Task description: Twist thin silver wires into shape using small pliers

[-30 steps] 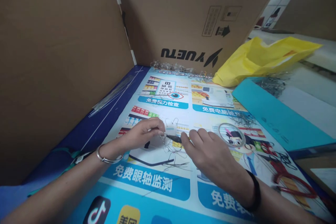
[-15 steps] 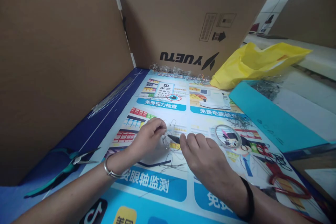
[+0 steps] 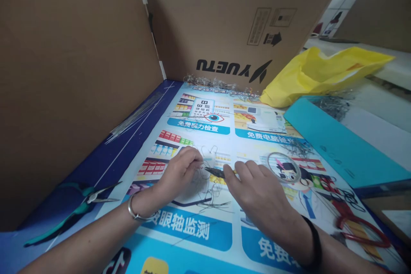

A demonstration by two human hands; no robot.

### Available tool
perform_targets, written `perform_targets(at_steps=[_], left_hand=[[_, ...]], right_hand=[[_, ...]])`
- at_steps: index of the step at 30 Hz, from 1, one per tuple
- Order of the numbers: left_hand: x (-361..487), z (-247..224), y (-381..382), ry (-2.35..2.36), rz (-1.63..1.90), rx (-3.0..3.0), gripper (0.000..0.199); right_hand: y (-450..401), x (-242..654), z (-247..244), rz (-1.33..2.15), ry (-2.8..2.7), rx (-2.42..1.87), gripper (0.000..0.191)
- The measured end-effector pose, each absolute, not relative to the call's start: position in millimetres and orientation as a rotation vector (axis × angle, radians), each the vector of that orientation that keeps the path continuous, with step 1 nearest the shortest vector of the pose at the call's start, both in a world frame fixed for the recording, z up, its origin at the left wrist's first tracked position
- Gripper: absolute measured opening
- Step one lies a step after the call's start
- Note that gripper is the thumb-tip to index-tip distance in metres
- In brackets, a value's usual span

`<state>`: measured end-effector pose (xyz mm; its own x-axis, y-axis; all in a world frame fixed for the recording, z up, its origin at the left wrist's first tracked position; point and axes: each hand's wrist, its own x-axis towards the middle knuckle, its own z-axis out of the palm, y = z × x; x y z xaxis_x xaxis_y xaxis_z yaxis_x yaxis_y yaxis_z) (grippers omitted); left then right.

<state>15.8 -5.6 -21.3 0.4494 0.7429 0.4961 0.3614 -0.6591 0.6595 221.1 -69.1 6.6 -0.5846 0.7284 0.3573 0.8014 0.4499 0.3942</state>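
Note:
My left hand [image 3: 183, 169], a metal bangle on its wrist, is closed in a pinch on a thin bent wire [image 3: 210, 150]. Narrow loops of that wire stand up past the fingertips; the pinched part is hidden. My right hand [image 3: 257, 192], with a black band at the wrist, is wrapped round a pair of pliers [image 3: 215, 173]. Their dark pointed jaws face left, close to the left fingertips, and the handles are mostly covered by the palm. Below both hands, loose thin wires [image 3: 210, 205] lie on the printed poster [image 3: 233, 222].
Teal-handled pliers [image 3: 86, 199] lie at left, near straight wires [image 3: 135, 117]. A tape roll [image 3: 269, 167] and red-handled scissors [image 3: 362, 224] are at right. Wire tangles [image 3: 297, 149] lie beyond. Cardboard walls [image 3: 192, 21] enclose the back; a yellow bag [image 3: 321, 77] stands back right.
The pliers have drawn slightly right, showing more of their jaws. Two upright wire loops now show above the left fingertips. The whole view has shifted a little.

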Motion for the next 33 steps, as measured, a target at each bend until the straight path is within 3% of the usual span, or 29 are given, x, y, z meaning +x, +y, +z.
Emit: perform_targets(at_steps=[9, 33], left_hand=[[9.9, -23.4, -2.3, 0.88, 1.128, 2.248, 0.016], [8.5, -26.7, -1.2, 0.776, 1.176, 2.426, 0.012]], right_hand=[[-56.7, 226.5, 5.0, -0.506, -2.506, -1.394, 0.016], [-55.4, 226.1, 2.2, -0.474, -2.472, -1.377, 0.022]])
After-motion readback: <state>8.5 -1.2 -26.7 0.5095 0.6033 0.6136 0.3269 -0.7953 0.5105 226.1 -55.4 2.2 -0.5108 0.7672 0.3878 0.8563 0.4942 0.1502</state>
